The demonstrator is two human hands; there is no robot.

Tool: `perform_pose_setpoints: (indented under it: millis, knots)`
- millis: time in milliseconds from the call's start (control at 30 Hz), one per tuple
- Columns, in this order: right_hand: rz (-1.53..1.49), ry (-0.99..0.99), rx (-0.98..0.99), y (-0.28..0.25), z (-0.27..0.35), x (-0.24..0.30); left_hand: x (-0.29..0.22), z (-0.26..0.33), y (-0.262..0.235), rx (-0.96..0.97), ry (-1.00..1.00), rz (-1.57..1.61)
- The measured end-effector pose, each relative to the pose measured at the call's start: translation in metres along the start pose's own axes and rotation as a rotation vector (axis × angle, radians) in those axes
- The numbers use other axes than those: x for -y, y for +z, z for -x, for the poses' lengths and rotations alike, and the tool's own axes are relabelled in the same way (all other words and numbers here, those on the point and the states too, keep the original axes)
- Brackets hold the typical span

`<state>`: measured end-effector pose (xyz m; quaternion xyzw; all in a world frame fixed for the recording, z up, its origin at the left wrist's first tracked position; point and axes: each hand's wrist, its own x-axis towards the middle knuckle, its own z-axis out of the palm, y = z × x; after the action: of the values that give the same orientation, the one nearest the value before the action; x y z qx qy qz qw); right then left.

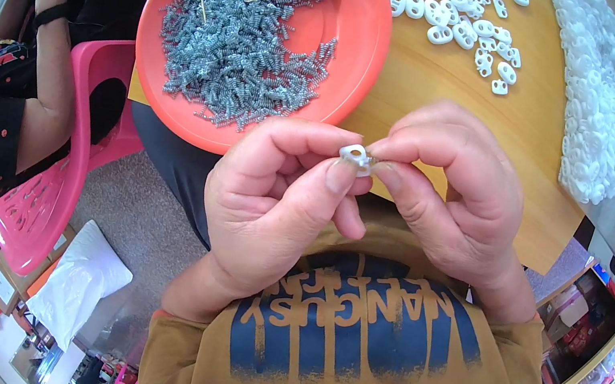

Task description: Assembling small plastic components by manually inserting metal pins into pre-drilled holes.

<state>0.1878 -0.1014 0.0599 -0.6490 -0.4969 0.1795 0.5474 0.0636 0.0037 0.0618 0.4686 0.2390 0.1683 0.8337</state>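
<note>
- The left hand [278, 195] sits at the middle of the frame, its thumb and forefinger pinched on a small white plastic piece [354, 153].
- The right hand [450, 187] meets it from the right, fingers curled, its thumb and forefinger tips closed on the same white piece, where something small and silvery shows; what exactly it is cannot be told.
- The piece is held in the air at the centre of the frame, just below the rim of an orange plate [356, 21].
- The plate, at the upper middle, holds a heap of small grey metal springs [244, 35] with two thin sticks lying across it.
- It rests on a wooden table [529, 131] in the upper right.
- Loose white plastic pieces [456, 9] lie scattered at the top of the table, and a larger pile of them [603, 103] fills the far upper right.
- At the left edge another person [8, 85] sits on a pink chair [50, 198], apart from the hands.
</note>
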Motion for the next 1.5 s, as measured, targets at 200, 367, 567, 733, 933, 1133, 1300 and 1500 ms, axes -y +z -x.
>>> perform_pose_setpoints:
  millis: [200,367,567,733,933,1133,1300,1500]
  knots:
    - [0.066,-0.052,0.003,0.000,0.000,-0.001,-0.001,0.001,-0.003,0.033,-0.048,0.050]
    - [0.048,-0.025,0.015,-0.001,0.000,0.001,-0.001,0.001,-0.002,0.049,0.165,-0.224]
    - [0.053,0.075,0.102,-0.007,0.004,0.000,-0.001,-0.006,-0.009,0.176,0.381,-0.709]
    - [-0.027,0.175,0.139,-0.005,0.003,0.001,-0.002,-0.004,-0.010,0.117,0.115,-0.451]
    - [-0.109,0.149,0.073,-0.002,0.001,0.002,0.000,-0.005,-0.008,0.052,0.003,-0.088]
    - [-0.020,0.063,0.077,-0.003,-0.002,0.002,-0.003,-0.005,-0.009,0.069,-0.056,0.016]
    - [0.111,-0.044,0.073,-0.002,-0.005,-0.001,-0.002,-0.005,-0.008,0.071,-0.086,0.061]
    - [0.040,0.056,0.141,-0.003,-0.004,-0.002,-0.001,-0.006,-0.008,0.050,-0.015,-0.076]
